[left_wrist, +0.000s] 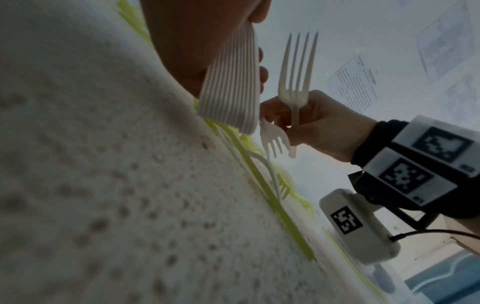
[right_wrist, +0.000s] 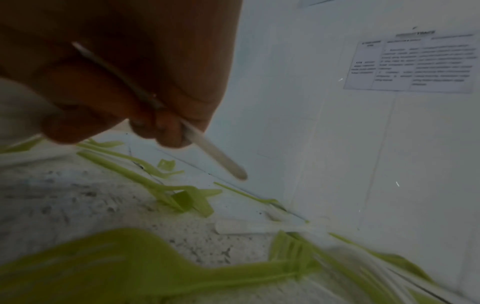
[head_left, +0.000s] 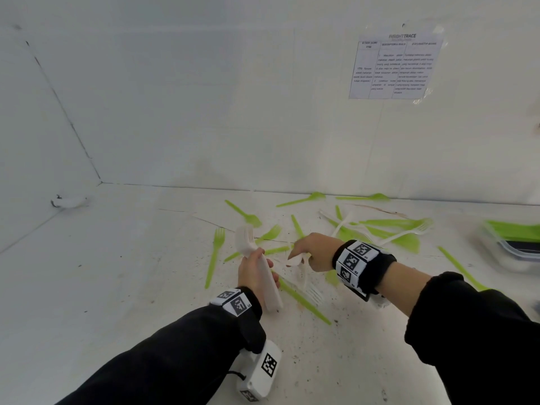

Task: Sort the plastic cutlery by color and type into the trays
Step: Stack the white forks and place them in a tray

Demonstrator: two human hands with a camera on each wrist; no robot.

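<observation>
My left hand point(head_left: 257, 276) grips a thick stack of white forks point(head_left: 263, 273) upright above the white table point(head_left: 117, 287); their ribbed handle ends point(left_wrist: 228, 88) show in the left wrist view. Just to its right, my right hand point(head_left: 306, 252) pinches white forks point(left_wrist: 296, 82) by their handles, one with tines up and another point(left_wrist: 272, 139) with tines down. The right wrist view shows a white handle point(right_wrist: 215, 152) sticking out below the curled fingers. Green forks point(head_left: 214, 252) and other green cutlery point(head_left: 388, 229) lie scattered across the table.
A clear tray point(head_left: 514, 247) holding green cutlery stands at the right edge. White walls close the back and the left. A printed sheet point(head_left: 394, 65) hangs on the back wall. More white cutlery point(head_left: 342, 223) lies among the green pieces.
</observation>
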